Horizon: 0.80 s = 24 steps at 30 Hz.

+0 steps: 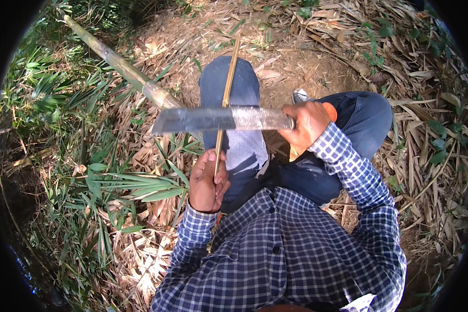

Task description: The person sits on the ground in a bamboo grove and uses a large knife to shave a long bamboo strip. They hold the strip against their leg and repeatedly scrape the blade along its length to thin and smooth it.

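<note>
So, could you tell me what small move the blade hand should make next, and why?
Probably draw the machete blade along the bamboo strip, away from the left hand. The right hand holds it flat across the strip, just above the gripping thumb.

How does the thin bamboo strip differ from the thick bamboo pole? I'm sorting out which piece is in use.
The thin bamboo strip is slender and pale yellow; the thick bamboo pole is far stouter, greenish-tan and jointed. The strip is gripped at its near end by the left hand and crossed by the long blade in the right hand; the pole lies untouched on the leaf litter. Both are bamboo and point away from the person.
</note>
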### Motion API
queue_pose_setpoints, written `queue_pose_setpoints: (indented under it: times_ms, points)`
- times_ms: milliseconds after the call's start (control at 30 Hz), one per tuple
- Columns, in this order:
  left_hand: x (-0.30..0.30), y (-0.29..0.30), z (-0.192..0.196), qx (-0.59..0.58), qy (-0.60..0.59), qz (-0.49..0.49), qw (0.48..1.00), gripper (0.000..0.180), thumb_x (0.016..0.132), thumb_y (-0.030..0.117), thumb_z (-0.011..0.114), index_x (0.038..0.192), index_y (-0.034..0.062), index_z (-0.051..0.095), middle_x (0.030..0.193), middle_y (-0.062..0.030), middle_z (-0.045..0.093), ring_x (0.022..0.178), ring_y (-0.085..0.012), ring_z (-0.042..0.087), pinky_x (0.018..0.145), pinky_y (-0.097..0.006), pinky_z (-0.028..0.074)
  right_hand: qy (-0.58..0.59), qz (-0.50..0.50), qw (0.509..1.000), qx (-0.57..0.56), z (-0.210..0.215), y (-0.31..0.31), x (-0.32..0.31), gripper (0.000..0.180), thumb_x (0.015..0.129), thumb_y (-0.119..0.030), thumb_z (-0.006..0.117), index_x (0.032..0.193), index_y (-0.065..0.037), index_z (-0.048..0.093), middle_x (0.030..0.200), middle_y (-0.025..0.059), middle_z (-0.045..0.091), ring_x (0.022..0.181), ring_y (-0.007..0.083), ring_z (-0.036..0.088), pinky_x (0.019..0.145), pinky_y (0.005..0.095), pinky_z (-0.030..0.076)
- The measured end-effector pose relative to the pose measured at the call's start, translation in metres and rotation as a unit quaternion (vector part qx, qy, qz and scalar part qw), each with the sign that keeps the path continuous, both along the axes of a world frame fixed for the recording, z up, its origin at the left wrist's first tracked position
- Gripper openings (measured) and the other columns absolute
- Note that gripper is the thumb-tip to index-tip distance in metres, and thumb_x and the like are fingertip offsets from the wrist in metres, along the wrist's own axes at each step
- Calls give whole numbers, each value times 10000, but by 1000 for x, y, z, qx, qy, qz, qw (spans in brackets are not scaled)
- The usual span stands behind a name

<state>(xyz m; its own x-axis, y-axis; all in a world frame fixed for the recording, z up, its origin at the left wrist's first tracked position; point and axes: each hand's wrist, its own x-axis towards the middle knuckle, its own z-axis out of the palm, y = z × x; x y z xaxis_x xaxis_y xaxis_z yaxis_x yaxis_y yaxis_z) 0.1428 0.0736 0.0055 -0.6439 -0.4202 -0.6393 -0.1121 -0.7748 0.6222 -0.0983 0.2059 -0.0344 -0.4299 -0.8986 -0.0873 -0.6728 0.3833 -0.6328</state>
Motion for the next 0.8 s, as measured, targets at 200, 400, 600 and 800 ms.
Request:
queue_pose_setpoints:
  times_ms: [200, 400, 600, 800]
  points:
    - [2, -1, 4, -5, -10, -1, 1000, 258, 1070, 248, 381, 1039, 23, 503, 578, 41, 365, 368, -32, 255, 331, -185, 242, 8, 21, 1000, -12, -1, -6, -9, 288, 738, -315, 682, 788, -32, 668, 612, 194, 615, 591, 402, 618, 559, 483, 488]
    - [5, 1, 9, -10, -30, 5, 999, 262, 1069, 251, 388, 1038, 22, 511, 575, 42, 359, 365, -31, 237, 330, -184, 238, 24, -54, 997, 45, -8, -22, -34, 291, 735, -333, 667, 855, -76, 737, 624, 189, 641, 630, 386, 655, 628, 480, 537]
    - [14, 1, 6, -6, -23, 9, 1000, 266, 1070, 249, 386, 1039, 21, 519, 568, 45, 358, 363, -28, 241, 329, -183, 235, 46, 4, 998, 39, -8, -16, -30, 310, 711, -314, 674, 860, -46, 716, 597, 200, 620, 605, 395, 636, 613, 477, 521]
    - [12, 0, 9, -19, -24, 2, 1000, 272, 1070, 251, 383, 1032, 22, 524, 569, 44, 366, 362, -28, 252, 326, -178, 247, 43, -119, 987, 96, -21, -38, -72, 408, 787, -324, 658, 1026, -3, 733, 659, 209, 671, 613, 340, 679, 652, 452, 561]
